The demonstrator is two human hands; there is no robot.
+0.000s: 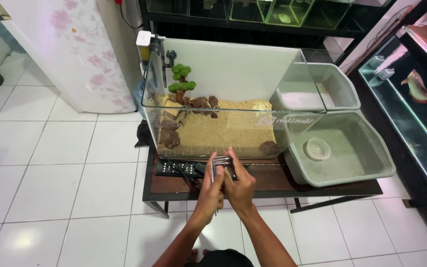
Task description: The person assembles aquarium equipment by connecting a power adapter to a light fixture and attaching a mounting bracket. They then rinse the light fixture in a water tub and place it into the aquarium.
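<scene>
A small shiny metal object point(222, 163) sits pinched between the left hand point(210, 190) and right hand point(239, 187), both raised before the glass tank point(213, 128).

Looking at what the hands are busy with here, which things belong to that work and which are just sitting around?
In hand:
- left hand and right hand, both on a small shiny metal object
- glass tank with sand, rocks and a little green tree, straight ahead

Lying about:
- two grey tubs
- black power strip
- aquarium with orange fish
- flowered fridge
</scene>
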